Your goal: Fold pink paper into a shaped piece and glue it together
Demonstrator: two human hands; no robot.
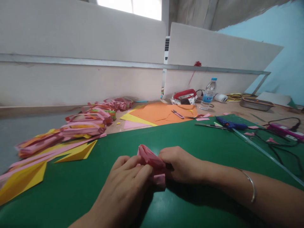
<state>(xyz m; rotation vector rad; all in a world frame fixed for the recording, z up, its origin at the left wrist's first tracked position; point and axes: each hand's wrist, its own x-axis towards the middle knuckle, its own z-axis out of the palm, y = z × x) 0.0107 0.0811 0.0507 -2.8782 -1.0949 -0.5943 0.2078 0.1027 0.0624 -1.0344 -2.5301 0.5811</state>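
Note:
Between my two hands is a small folded piece of pink paper, held just above the green mat. My left hand has its fingers curled over the near left side of the paper. From the right, my right hand grips the paper's edge with bent fingers, and its fingertips are partly hidden. A lower flap of the pink paper sticks out below the hands. The exact shape of the folded piece is covered by my fingers.
Pink paper baskets and yellow folded strips lie at the left. Orange sheets with small thread snips are behind the mat. A blue glue gun, its cords, and a water bottle stand to the right.

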